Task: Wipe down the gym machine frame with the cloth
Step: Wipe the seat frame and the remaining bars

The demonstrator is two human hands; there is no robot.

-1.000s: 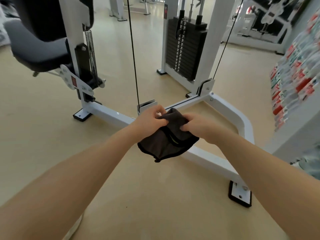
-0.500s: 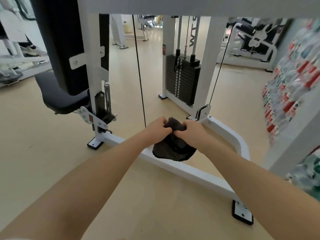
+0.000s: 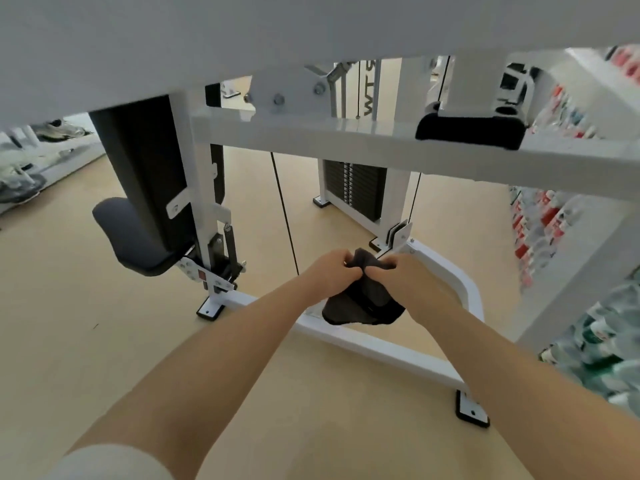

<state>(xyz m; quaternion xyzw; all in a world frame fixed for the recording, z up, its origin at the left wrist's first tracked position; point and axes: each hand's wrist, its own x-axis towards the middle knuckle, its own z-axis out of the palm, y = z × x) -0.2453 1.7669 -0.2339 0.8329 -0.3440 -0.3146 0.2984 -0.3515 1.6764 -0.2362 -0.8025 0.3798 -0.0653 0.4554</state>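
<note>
Dark cloth: bunched mid-air at centre, gripped by left hand and right hand, both curled on it. White frame: base bar at 6 o'clock below cloth, apparently untouched; wiping likely all remains.

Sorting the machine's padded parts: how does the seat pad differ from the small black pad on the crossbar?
The seat pad sits low at the left, broad and rounded; the crossbar pad sits high at the right, smaller and blocky. The seat pad rests on a bracket, the crossbar pad atop the white bar. Both are dark.
</note>
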